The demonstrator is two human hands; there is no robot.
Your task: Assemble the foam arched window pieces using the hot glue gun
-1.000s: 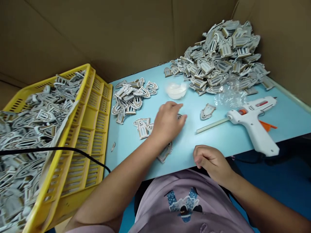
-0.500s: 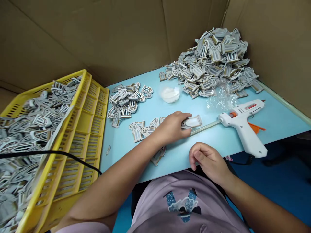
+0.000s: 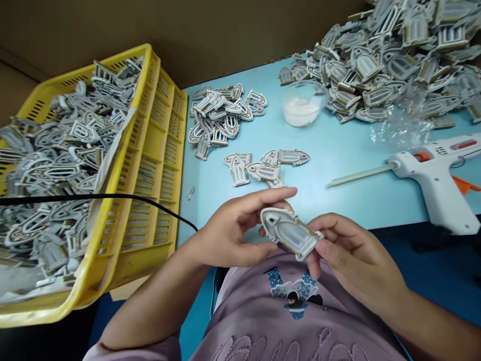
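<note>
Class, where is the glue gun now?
In the head view, the glue gun lies at far right on the blue table, below the crumpled clear plastic.

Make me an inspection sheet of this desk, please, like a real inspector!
Surface: light blue tabletop
Work things: arched window piece, held; hot-glue gun with glue stick, lying at right; more pieces in a big pile, a smaller pile and the yellow crate
Clutter: crumpled clear plastic; tiny fragment
Grips: right grip pinches the window piece's flat end; left grip at its pointed end, contact unclear
Cables: black cable crosses the crate
Surroundings: brown panels behind
</note>
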